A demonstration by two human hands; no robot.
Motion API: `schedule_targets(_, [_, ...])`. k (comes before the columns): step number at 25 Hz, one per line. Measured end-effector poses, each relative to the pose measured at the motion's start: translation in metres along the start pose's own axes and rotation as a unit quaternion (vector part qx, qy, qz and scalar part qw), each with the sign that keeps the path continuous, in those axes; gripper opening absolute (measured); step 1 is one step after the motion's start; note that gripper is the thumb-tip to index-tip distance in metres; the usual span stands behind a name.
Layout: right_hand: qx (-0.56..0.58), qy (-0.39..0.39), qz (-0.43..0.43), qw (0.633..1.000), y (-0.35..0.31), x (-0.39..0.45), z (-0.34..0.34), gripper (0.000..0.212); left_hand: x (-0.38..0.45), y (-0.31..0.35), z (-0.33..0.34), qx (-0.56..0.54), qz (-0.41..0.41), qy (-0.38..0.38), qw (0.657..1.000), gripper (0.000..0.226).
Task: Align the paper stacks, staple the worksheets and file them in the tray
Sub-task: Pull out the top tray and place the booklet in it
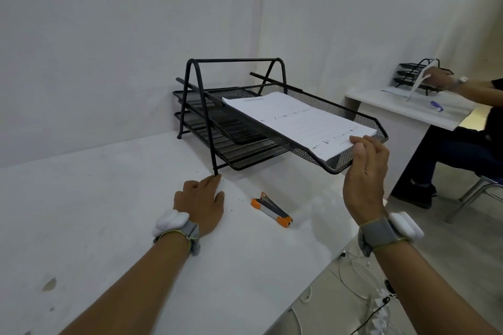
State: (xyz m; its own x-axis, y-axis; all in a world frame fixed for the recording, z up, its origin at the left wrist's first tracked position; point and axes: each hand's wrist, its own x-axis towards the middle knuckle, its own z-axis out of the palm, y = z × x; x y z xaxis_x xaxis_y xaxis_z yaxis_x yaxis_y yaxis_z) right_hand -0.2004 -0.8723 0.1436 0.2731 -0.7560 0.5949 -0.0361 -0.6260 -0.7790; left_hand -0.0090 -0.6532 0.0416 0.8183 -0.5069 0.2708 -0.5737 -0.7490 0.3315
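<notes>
A black wire-mesh tray rack stands on the white table. Its top tray is slid out toward me, and a stack of printed worksheets lies flat in it. My right hand grips the tray's front rim, with the thumb resting on the near edge of the paper. My left hand lies on the table with loosely curled fingers, its fingertips touching the foot of the rack's front leg. An orange and black stapler lies on the table between my hands, untouched.
Two lower trays sit in the rack under the pulled-out one. The table's right edge runs diagonally close to the stapler, with cables on the floor beyond. Another person sits at a second desk at right, handling paper by a similar rack.
</notes>
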Motion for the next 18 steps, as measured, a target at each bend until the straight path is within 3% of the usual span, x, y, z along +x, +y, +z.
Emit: schedule_targets(18, [-0.051, -0.085, 0.0, 0.995, -0.01, 0.021, 0.051, 0.037, -0.001, 0.0, -0.004, 0.021, 0.011, 0.002, 1.0, 0.053])
